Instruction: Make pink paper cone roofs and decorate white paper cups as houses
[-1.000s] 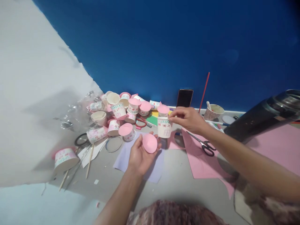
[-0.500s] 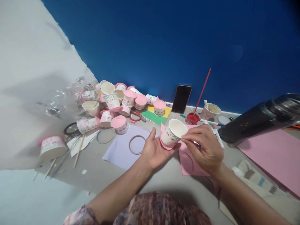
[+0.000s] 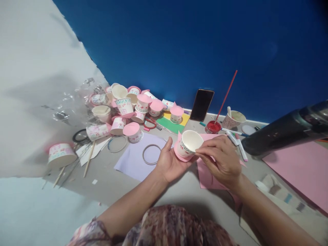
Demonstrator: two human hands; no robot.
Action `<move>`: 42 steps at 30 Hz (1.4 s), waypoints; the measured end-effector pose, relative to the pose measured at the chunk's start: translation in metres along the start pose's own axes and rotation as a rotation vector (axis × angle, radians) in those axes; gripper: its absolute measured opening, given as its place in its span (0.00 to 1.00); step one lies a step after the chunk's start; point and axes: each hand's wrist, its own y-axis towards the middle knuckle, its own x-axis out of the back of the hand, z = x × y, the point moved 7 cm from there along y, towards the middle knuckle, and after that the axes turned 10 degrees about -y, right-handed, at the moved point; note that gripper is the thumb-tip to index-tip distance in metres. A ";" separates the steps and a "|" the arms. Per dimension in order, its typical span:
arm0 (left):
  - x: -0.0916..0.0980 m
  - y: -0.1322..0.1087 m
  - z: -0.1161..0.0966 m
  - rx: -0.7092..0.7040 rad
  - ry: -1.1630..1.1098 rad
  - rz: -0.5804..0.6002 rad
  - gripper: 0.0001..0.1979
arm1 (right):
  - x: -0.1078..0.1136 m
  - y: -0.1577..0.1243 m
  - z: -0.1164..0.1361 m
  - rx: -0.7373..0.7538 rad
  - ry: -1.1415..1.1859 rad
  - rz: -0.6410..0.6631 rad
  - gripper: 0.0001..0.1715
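Note:
My left hand (image 3: 169, 163) cradles a small decorated paper cup (image 3: 189, 142) from below, with a pink paper circle (image 3: 177, 155) pressed against the cup's base. The cup is tilted, its open mouth facing up and right. My right hand (image 3: 219, 161) has its fingers closed on the cup's right side and rim. Both hands hover just above the grey table (image 3: 128, 186), over a pink paper sheet (image 3: 208, 177).
A heap of similar cups with pink lids (image 3: 128, 111) lies at the back left. A lavender sheet (image 3: 135, 160) carries a ring (image 3: 151, 154). A phone (image 3: 201, 105) leans on the blue wall, beside red paint (image 3: 212, 127), markers (image 3: 238, 140) and a dark flask (image 3: 284, 130).
My right hand brought the cup from farther back down onto the pink circle in my left hand and turned its mouth upward. Since then both hands hold nearly still.

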 end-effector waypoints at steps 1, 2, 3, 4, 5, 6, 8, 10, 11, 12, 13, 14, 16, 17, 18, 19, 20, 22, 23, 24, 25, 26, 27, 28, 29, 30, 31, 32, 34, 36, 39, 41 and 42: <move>0.000 0.000 0.000 -0.001 0.001 -0.005 0.36 | 0.000 0.000 0.000 0.000 0.002 0.004 0.06; 0.000 0.000 0.000 -0.003 0.006 -0.013 0.36 | 0.000 0.000 -0.001 -0.001 0.003 0.008 0.06; 0.001 -0.001 -0.001 -0.006 0.012 -0.024 0.36 | -0.001 0.000 -0.001 -0.002 0.006 0.012 0.06; 0.001 -0.001 -0.001 -0.010 0.020 -0.035 0.36 | -0.001 -0.001 -0.001 -0.002 0.010 0.015 0.06; 0.001 -0.001 -0.001 -0.014 0.026 -0.043 0.36 | -0.002 -0.001 -0.001 -0.002 0.014 0.020 0.06; 0.000 -0.001 -0.001 -0.018 0.031 -0.049 0.36 | -0.002 -0.001 -0.001 -0.002 0.020 0.026 0.07; 0.000 -0.001 -0.002 -0.027 0.033 -0.054 0.35 | -0.004 -0.002 -0.001 -0.012 0.027 0.039 0.07; -0.001 0.000 -0.002 -0.035 0.031 -0.057 0.34 | -0.005 -0.002 -0.002 -0.023 0.030 0.048 0.08; 0.000 0.000 -0.003 -0.040 0.031 -0.062 0.34 | -0.006 -0.002 -0.002 -0.026 0.032 0.050 0.08; 0.000 0.000 -0.003 -0.044 0.031 -0.068 0.34 | -0.006 -0.003 -0.002 -0.026 0.034 0.049 0.08; 0.000 0.000 -0.004 -0.049 0.031 -0.075 0.34 | -0.007 -0.003 -0.002 -0.024 0.037 0.048 0.09; 0.000 0.000 -0.004 -0.053 0.031 -0.082 0.34 | -0.007 -0.003 -0.001 -0.020 0.040 0.047 0.09; 0.000 0.001 -0.005 -0.061 0.030 -0.094 0.34 | -0.009 -0.003 0.000 -0.011 0.047 0.047 0.09; 0.000 0.001 -0.006 -0.066 0.030 -0.096 0.34 | -0.009 -0.003 0.001 -0.005 0.052 0.046 0.08; 0.000 0.002 -0.006 -0.071 0.030 -0.098 0.34 | -0.010 -0.003 0.002 0.000 0.058 0.047 0.08; 0.001 0.002 -0.006 -0.073 0.029 -0.102 0.34 | -0.010 -0.003 0.003 0.002 0.067 0.047 0.08; 0.001 0.003 -0.006 -0.072 0.024 -0.109 0.34 | -0.010 -0.003 0.004 -0.003 0.083 0.045 0.07; 0.004 0.004 -0.006 -0.067 0.006 -0.123 0.32 | -0.007 -0.001 0.003 -0.035 0.132 0.039 0.07; 0.005 0.005 -0.006 -0.060 -0.002 -0.123 0.30 | -0.004 0.001 0.000 -0.066 0.156 0.031 0.07; 0.006 0.006 -0.006 -0.051 -0.009 -0.115 0.29 | -0.001 0.002 -0.003 -0.104 0.171 0.017 0.08; 0.007 0.006 -0.006 -0.036 -0.010 -0.105 0.28 | 0.003 0.003 -0.007 -0.144 0.175 -0.007 0.08; 0.008 0.006 -0.005 -0.018 -0.006 -0.098 0.28 | 0.007 0.004 -0.011 -0.188 0.167 -0.032 0.08; 0.008 0.006 -0.005 0.003 0.001 -0.097 0.28 | 0.011 0.004 -0.017 -0.234 0.149 -0.058 0.08; 0.009 0.006 -0.004 0.021 0.009 -0.104 0.28 | 0.015 0.004 -0.023 -0.278 0.127 -0.082 0.08; 0.010 0.005 -0.004 0.030 0.017 -0.118 0.28 | 0.018 0.004 -0.028 -0.318 0.106 -0.098 0.08; 0.011 0.005 -0.004 0.029 0.027 -0.134 0.28 | 0.020 0.004 -0.033 -0.349 0.090 -0.104 0.08; 0.011 0.004 -0.005 0.022 0.039 -0.144 0.28 | 0.021 0.004 -0.037 -0.370 0.079 -0.103 0.08; 0.010 0.003 -0.006 0.012 0.050 -0.146 0.27 | 0.021 0.004 -0.040 -0.377 0.075 -0.098 0.08; 0.010 0.003 -0.006 0.006 0.070 -0.145 0.27 | 0.022 0.005 -0.042 -0.361 0.076 -0.091 0.08; 0.012 0.003 -0.007 0.011 0.080 -0.145 0.26 | 0.023 0.007 -0.041 -0.331 0.071 -0.081 0.09; 0.016 0.004 -0.009 -0.005 0.083 -0.130 0.28 | 0.021 0.009 -0.031 -0.244 0.053 0.009 0.11; 0.016 0.005 -0.011 -0.028 0.111 -0.109 0.31 | 0.013 0.008 -0.021 -0.170 0.025 0.146 0.33; 0.015 0.005 -0.012 -0.046 0.137 -0.105 0.32 | 0.008 0.007 -0.017 -0.146 0.002 0.223 0.43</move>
